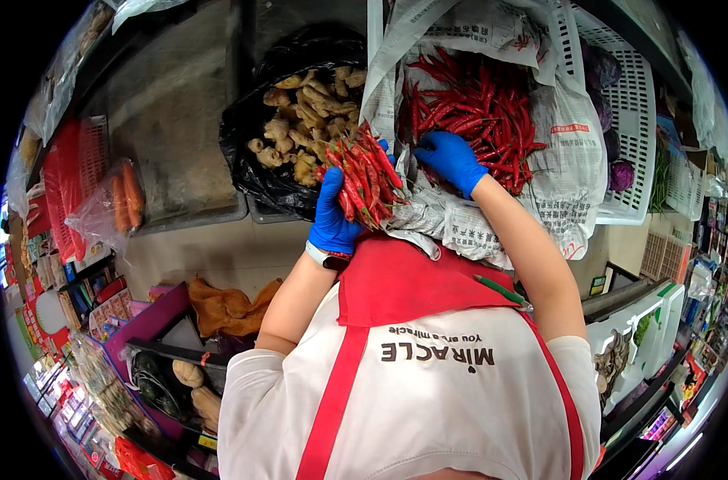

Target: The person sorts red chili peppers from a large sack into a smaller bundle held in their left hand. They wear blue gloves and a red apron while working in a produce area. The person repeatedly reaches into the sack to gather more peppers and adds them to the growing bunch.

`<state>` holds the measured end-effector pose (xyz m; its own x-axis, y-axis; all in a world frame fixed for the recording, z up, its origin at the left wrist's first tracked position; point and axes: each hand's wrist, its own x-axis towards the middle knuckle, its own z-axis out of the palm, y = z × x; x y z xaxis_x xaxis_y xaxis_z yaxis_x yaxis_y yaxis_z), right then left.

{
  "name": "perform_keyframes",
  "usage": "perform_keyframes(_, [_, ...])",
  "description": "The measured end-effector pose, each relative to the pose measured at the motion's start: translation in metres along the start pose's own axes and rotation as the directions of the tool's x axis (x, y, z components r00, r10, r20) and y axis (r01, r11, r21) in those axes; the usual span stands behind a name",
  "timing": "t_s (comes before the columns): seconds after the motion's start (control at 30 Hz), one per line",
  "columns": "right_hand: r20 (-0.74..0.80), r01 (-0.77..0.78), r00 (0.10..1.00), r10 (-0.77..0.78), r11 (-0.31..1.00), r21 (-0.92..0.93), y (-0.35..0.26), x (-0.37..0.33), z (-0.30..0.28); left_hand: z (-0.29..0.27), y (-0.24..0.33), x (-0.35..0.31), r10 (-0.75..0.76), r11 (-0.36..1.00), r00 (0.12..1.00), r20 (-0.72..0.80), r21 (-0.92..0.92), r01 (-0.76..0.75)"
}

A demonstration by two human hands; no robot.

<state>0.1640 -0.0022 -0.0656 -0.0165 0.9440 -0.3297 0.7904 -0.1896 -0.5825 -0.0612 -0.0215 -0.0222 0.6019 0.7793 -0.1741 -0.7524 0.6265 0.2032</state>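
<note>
Chillies [484, 116] on newspaper [570, 156], beige floor [188, 258], apparently shelves [712, 268]

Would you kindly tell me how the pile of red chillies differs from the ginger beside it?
The chilli pile is bright red; the ginger is tan. The chillies are slim and pointed, the ginger knobbly and thick. The chillies lie on newspaper, the ginger in black plastic. Both are loose heaps.

Dark lettering across white shirt [436, 416]; small print, red strip on newspaper sheets [578, 172].
</note>
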Motion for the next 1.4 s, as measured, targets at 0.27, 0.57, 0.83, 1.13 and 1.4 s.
perform_keyframes(0.27, [0.194,-0.251,0.967,0.166,0.748,0.614,-0.019,-0.027,-0.044,-0.002,-0.001,-0.002,-0.001,0.999,0.998,-0.062,0.046,0.004])
perform_keyframes(0.57, [0.233,-0.168,0.972,-0.031,0.604,0.779,-0.108,-0.050,-0.095,0.004,0.003,-0.005,0.002,0.995,0.993,-0.117,0.101,0.010])
perform_keyframes(0.83, [0.105,0.135,0.969,-0.222,0.838,0.529,-0.134,-0.046,-0.056,-0.012,0.001,-0.007,-0.024,0.999,0.999,-0.044,-0.046,0.022])
perform_keyframes(1.13, [0.147,-0.075,0.988,-0.055,0.656,0.751,-0.122,-0.056,-0.090,-0.004,0.001,-0.004,-0.012,1.000,0.999,-0.053,-0.019,0.011])
perform_keyframes(1.4, [0.083,0.068,0.993,-0.082,0.984,0.162,-0.023,-0.039,-0.054,0.001,0.002,-0.003,0.016,0.999,0.998,-0.065,0.043,-0.013])
